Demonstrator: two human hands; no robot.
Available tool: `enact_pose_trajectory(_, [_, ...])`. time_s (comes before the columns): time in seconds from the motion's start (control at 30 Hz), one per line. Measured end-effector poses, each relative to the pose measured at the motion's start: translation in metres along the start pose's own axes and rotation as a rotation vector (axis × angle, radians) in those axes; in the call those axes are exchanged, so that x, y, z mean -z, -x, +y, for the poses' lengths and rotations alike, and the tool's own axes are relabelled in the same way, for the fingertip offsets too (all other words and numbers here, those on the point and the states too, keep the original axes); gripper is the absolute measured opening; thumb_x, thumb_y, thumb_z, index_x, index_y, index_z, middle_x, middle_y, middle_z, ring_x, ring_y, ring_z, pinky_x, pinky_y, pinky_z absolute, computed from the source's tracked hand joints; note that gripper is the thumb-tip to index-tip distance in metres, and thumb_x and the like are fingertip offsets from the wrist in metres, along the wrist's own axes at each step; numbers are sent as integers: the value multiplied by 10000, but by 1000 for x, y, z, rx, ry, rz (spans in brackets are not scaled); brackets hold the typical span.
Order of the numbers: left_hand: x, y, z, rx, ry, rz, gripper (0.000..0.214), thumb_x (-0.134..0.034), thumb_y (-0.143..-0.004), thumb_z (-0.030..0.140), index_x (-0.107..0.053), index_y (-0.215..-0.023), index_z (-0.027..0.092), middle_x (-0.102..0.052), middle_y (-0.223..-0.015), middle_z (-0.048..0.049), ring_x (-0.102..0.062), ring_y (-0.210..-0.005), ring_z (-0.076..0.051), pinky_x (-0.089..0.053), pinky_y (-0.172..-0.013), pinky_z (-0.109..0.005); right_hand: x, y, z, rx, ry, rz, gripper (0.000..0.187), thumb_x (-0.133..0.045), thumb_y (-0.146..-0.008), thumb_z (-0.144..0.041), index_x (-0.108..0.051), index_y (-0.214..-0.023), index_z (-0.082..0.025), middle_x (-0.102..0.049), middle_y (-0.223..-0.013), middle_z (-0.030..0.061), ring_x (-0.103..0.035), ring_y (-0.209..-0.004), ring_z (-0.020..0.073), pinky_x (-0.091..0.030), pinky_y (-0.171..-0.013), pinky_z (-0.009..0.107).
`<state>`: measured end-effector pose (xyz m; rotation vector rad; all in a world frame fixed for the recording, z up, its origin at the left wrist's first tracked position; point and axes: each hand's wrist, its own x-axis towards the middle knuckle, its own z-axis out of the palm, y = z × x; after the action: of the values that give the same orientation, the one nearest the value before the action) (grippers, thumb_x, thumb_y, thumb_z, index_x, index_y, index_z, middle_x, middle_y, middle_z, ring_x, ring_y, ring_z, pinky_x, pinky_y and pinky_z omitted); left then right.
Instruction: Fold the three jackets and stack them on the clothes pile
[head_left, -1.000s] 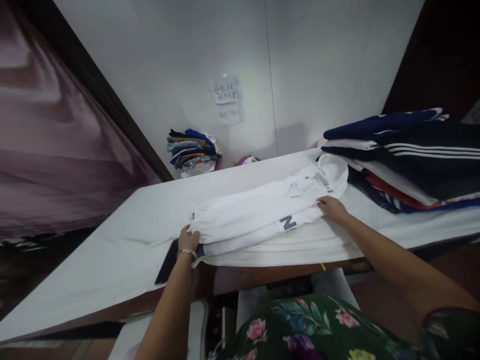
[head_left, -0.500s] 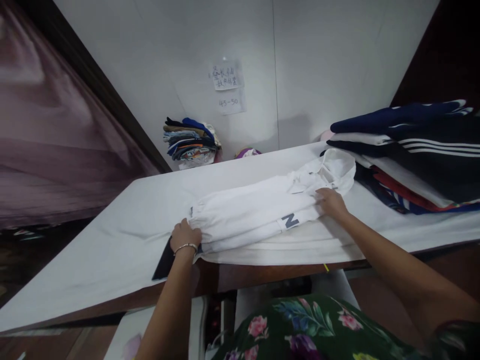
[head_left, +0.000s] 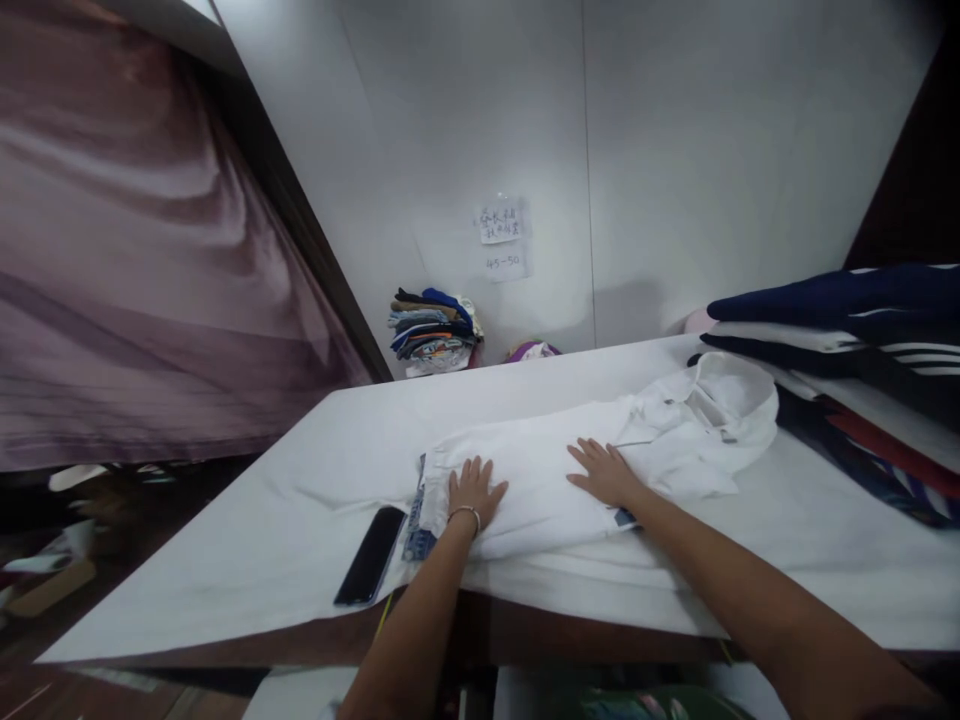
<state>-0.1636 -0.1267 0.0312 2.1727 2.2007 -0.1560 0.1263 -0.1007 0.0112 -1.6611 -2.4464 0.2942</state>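
Note:
A white hooded jacket [head_left: 536,435] lies folded lengthwise on the white-covered table [head_left: 300,460], its hood [head_left: 739,400] toward the right. My left hand [head_left: 476,493] rests flat on the jacket near its gathered left end, fingers spread. Farther right, my right hand [head_left: 602,472] also lies flat on the cloth with the fingers apart. A bit of dark print shows under my right wrist. Blue denim-like cloth [head_left: 418,540] peeks out beneath the left end. Beside it lies a black phone [head_left: 371,556].
A tall stack of folded clothes [head_left: 847,340] stands at the right. Behind the table's far edge is a smaller clothes pile [head_left: 433,330], near a purple and white item [head_left: 532,351]. Handwritten paper notes [head_left: 504,238] hang on the wall. A pink curtain [head_left: 150,250] hangs at the left.
Both hands have gone from gripping the jacket's near edge to lying flat on top. The large letter print is now mostly out of sight. The view has shifted, and the phone shows fully.

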Motion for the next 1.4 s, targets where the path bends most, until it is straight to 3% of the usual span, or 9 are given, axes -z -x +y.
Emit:
enact_pose_trajectory(0.13, [-5, 1, -1, -8, -13, 33, 676, -228, -887, 595, -271, -1464, 245, -163, -1561, -42, -89, -1437, -248, -65, -1144, -510, -6, 3, 8, 1, -13, -5, 688, -291, -885, -612, -267, -1470, -251, -198, -1544, 67, -140, -1424, 251, -114, -1134, 489])
enact_pose_trajectory(0.27, [-5, 1, 1, -3, -26, 68, 672, -244, -888, 584, -295, -1458, 231, -195, -1552, -58, -110, -1432, -267, -77, -1139, -527, 9, 0, -12, -39, -12, 0, 700, -335, -870, -616, -339, -1444, -216, -187, -1543, 112, -127, -1421, 297, -115, -1117, 530])
enact_pose_trajectory(0.4, [-6, 2, 1, -14, -36, 101, 659, -255, -894, 564, -318, -1451, 218, -220, -1543, -75, -133, -1427, -285, -99, -1136, -540, 21, -11, -47, 148, -18, 140, 722, -307, -875, -639, -353, -1435, -186, -120, -1557, 99, -38, -1434, 264, -23, -1135, 500])
enact_pose_trajectory(0.5, [-7, 3, 0, -17, -28, 106, 657, -249, -895, 561, -315, -1452, 218, -219, -1544, -71, -137, -1426, -284, -108, -1139, -537, 14, -20, -58, 242, -47, 112, 721, -270, -887, -640, -315, -1452, -195, -163, -1550, 91, -72, -1433, 253, -19, -1138, 497])
enact_pose_trajectory(0.6, [-7, 3, 1, -18, -16, 89, 659, -236, -895, 561, -296, -1459, 226, -204, -1548, -57, -125, -1430, -273, -96, -1143, -532, -3, -24, -52, 197, -36, 33, 704, -284, -892, -621, -345, -1438, -182, -247, -1523, 111, -148, -1417, 282, -55, -1127, 532])
enact_pose_trajectory(0.8, [16, 1, -9, -28, -2, 15, 642, -282, -887, 559, -375, -1423, 219, -228, -1538, -60, -155, -1425, -261, -124, -1144, -511, -19, -25, -37, 205, -27, 72, 680, -292, -894, -617, -371, -1426, -200, -273, -1515, 98, -185, -1409, 280, -103, -1122, 539])
enact_pose_trajectory(1.0, [25, 8, -42, 199, -36, 79, 675, -225, -892, 575, -347, -1434, 191, -207, -1543, -70, -121, -1430, -278, -133, -1121, -575, -20, -23, -38, 205, -52, 63, 686, -269, -897, -624, -365, -1429, -201, -256, -1522, 93, -169, -1414, 275, -81, -1128, 530])
enact_pose_trajectory(1.2, [9, 10, -45, 203, -64, 97, 675, -203, -891, 574, -348, -1437, 205, -227, -1539, -56, -136, -1428, -276, -172, -1119, -565, 3, -39, -32, 143, -186, -65, 682, -218, -897, -639, -395, -1411, -228, -267, -1520, 86, -180, -1414, 260, -124, -1120, 521])
enact_pose_trajectory(1.4, [6, 6, -44, 212, -98, 114, 671, -207, -890, 576, -354, -1435, 212, -230, -1538, -45, -134, -1428, -279, -183, -1119, -561, 19, -51, 23, -73, -62, 85, 692, -252, -890, -629, -375, -1418, -200, -240, -1528, 108, -155, -1417, 279, -102, -1112, 547])
